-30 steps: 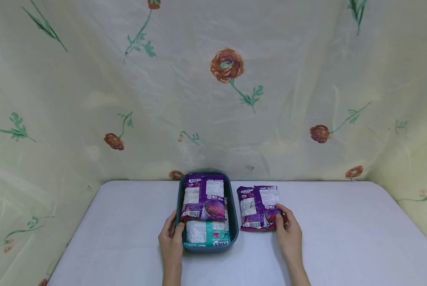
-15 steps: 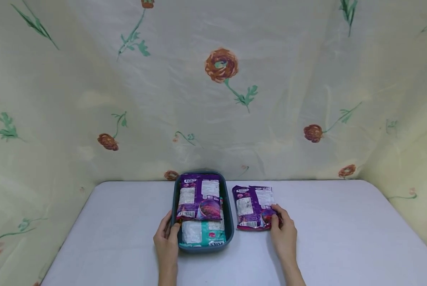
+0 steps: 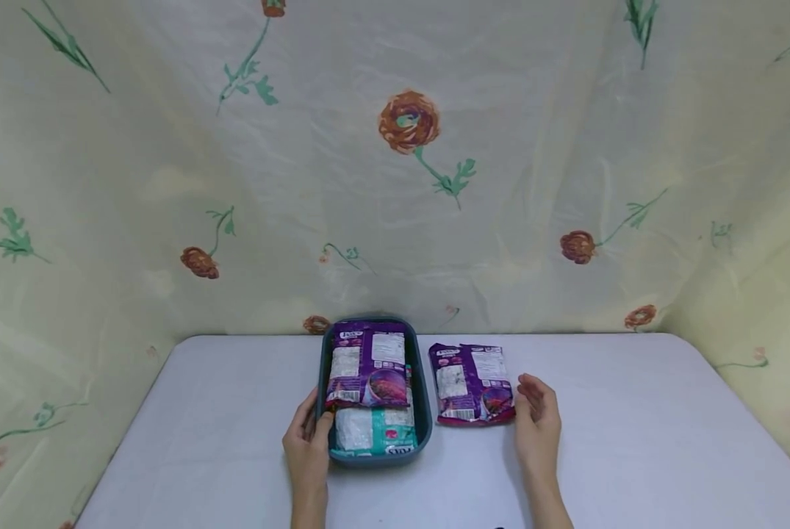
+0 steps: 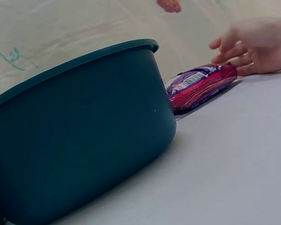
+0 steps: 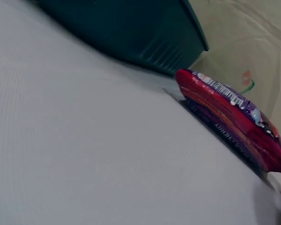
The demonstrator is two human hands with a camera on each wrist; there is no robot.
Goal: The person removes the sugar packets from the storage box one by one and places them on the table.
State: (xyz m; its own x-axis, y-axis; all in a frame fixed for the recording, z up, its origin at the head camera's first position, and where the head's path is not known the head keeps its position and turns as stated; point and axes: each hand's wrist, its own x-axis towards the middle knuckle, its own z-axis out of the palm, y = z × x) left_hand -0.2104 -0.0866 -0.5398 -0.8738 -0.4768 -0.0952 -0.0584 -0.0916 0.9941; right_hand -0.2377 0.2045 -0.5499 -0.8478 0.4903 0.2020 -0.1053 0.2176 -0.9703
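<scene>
A dark teal plastic basket (image 3: 426, 411) stands on the table, a purple food packet (image 3: 384, 356) lying in it partly over a teal-and-white packet (image 3: 361, 430). My left hand (image 3: 307, 441) grips its left side, thumb at the rim; the fingers outside are mostly hidden. To the right of the basket a second purple packet (image 3: 470, 382) lies flat on the cloth, its red end (image 5: 234, 122) facing the right wrist camera. Close beside that packet's right edge is my right hand (image 3: 539, 426), loosely curled with nothing in it. Whether a fingertip touches the packet I cannot tell.
A white cloth (image 3: 619, 426) covers the table. Behind it hangs a pale curtain (image 3: 289, 184) with printed flowers, reaching down to the table's back edge and round both sides. A small dark thing (image 3: 499, 527) just shows at the bottom edge.
My right hand has let go of the loose purple packet and moved slightly right. The left hand stays on the basket. The whole head view shifted a little between the earlier frames.
</scene>
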